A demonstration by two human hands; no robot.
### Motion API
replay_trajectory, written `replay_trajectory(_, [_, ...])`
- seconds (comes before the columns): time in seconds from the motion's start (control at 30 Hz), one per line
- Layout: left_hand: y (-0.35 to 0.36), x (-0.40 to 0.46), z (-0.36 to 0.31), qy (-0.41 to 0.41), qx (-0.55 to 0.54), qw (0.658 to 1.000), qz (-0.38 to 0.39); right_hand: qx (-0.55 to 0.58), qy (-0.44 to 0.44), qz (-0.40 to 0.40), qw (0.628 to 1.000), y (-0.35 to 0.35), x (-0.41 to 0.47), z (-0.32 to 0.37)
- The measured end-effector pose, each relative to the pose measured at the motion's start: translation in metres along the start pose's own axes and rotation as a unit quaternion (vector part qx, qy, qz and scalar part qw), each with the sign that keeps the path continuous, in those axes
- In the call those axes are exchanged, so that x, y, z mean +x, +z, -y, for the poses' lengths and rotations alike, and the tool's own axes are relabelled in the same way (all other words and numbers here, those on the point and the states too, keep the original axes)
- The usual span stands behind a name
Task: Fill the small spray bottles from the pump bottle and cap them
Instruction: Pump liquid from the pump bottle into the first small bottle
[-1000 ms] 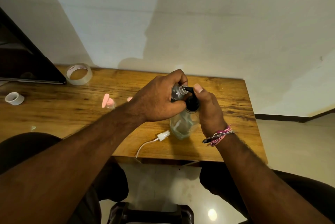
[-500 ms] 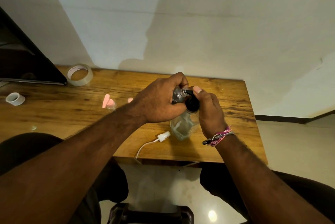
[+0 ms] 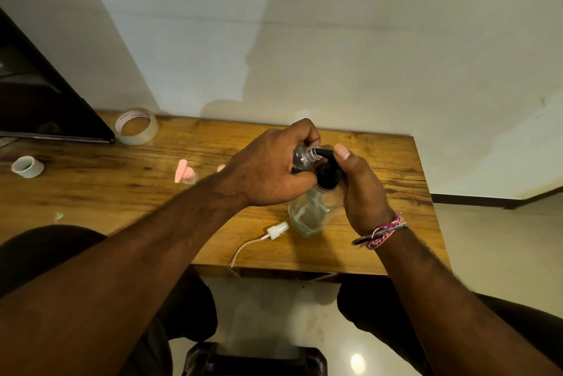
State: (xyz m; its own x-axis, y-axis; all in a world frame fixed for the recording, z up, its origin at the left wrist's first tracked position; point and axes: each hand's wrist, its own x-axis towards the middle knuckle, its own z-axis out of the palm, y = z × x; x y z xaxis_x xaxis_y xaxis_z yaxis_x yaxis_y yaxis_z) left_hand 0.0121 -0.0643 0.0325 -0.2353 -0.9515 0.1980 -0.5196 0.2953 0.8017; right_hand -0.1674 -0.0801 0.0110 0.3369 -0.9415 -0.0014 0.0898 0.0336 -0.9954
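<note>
A clear pump bottle (image 3: 307, 211) with a black pump head (image 3: 327, 173) stands on the wooden table (image 3: 122, 193). My left hand (image 3: 271, 168) grips a small clear spray bottle (image 3: 303, 156), tipped sideways with its open neck against the black nozzle. My right hand (image 3: 359, 187) wraps the pump head, thumb on top of the nozzle. A white spray cap with its dip tube (image 3: 275, 229) lies on the table just left of the pump bottle. Another small bottle with a pink cap (image 3: 185, 176) stands further left.
A roll of clear tape (image 3: 135, 126) and a small white tape roll (image 3: 27, 166) lie at the table's left. A dark laptop or screen (image 3: 45, 107) sits at far left. The table's right edge (image 3: 426, 193) is close to my right hand. A stool (image 3: 256, 360) is below.
Both hands and the small bottle stay at the pump nozzle, shifting only slightly; the small bottle has tipped a little more level against the nozzle.
</note>
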Motion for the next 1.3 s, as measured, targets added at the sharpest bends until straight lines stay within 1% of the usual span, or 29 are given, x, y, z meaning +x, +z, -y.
replay_trajectory(0.13, [0.002, 0.0, 0.001, -0.002, 0.003, 1.0, -0.004, 0.018, 0.013, 0.009, 1.0, 0.001, -0.002, -0.003])
replay_trajectory(0.33, [0.002, 0.0, 0.003, -0.008, 0.001, 1.0, -0.006, 0.001, 0.032, 0.006, 0.999, 0.001, 0.002, -0.008])
replay_trajectory(0.53, [0.004, -0.001, 0.004, -0.006, 0.004, 1.0, -0.003, -0.031, 0.013, -0.01, 0.999, -0.001, 0.005, -0.012])
replay_trajectory(0.83, [0.004, -0.002, 0.005, 0.0, 0.017, 1.0, -0.002, -0.037, -0.022, -0.011, 0.999, 0.001, 0.005, -0.013])
replay_trajectory(1.0, [0.005, -0.001, 0.005, 0.0, 0.017, 1.0, -0.004, -0.04, -0.024, -0.01, 0.999, 0.001, 0.004, -0.012])
replay_trajectory(1.17, [0.003, 0.0, 0.003, 0.009, 0.019, 1.0, -0.002, -0.039, -0.017, 0.007, 0.999, 0.001, 0.0, -0.008])
replay_trajectory(1.3, [0.003, 0.0, 0.002, 0.003, 0.014, 1.0, -0.003, -0.056, -0.012, 0.004, 0.998, 0.0, 0.001, -0.006])
